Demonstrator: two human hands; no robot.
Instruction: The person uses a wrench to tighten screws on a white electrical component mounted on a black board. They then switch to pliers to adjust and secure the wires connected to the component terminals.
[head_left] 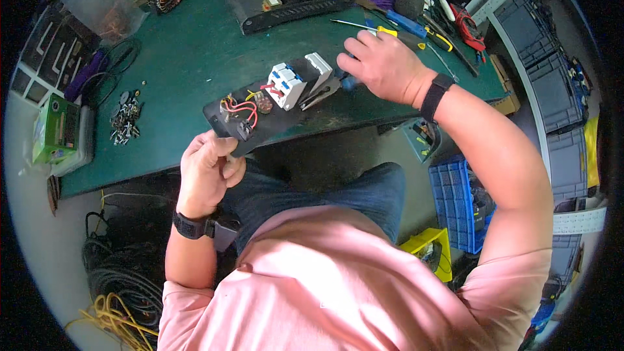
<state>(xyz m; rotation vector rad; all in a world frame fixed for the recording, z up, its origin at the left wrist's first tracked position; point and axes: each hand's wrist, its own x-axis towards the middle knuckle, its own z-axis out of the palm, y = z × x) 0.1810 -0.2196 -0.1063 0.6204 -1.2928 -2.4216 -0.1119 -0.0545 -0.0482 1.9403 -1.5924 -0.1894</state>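
My left hand [211,169] pinches the near left corner of a black panel [270,129] that is tilted at the table's front edge. Red and yellow wires [242,109] and a small black part sit at the panel's left end. Mounted further right are a white electrical module [286,84] with blue parts and a second white block [318,68]. A silver metal piece [322,94] lies alongside. Beyond the panel's right end my right hand [383,68] has curled fingers; what they hold, if anything, is hidden. Just behind it is a screwdriver with a yellow handle [388,31].
The green tabletop [182,45] carries a black metal case [286,0] at the back and a pile of screws [125,118] at the left. More hand tools [416,26] lie at the back right. A blue crate [455,205] stands below on the right, and coiled cables [123,279] lie at lower left.
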